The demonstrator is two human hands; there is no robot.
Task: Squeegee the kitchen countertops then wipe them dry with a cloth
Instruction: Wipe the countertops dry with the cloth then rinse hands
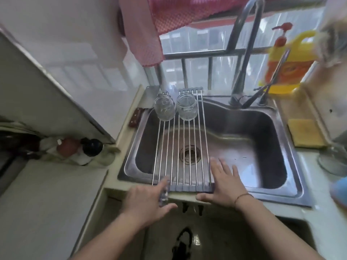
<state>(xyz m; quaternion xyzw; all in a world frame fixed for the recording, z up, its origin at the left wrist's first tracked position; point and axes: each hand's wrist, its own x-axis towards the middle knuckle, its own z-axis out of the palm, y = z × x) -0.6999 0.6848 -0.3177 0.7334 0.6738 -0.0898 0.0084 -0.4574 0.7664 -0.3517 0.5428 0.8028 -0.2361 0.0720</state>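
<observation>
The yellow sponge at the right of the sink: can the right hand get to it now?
Probably yes. The right hand is open and holds nothing, and nothing stands between it and the yellow sponge.

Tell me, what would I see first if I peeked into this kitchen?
Probably the steel sink filling the middle, with a roll-up drying rack laid across its left half and two glass jars standing at the rack's far end. Two hands reach for the rack's near edge, the left hand and right hand. A bright yellow soap bottle stands behind the tap, far right.
</observation>
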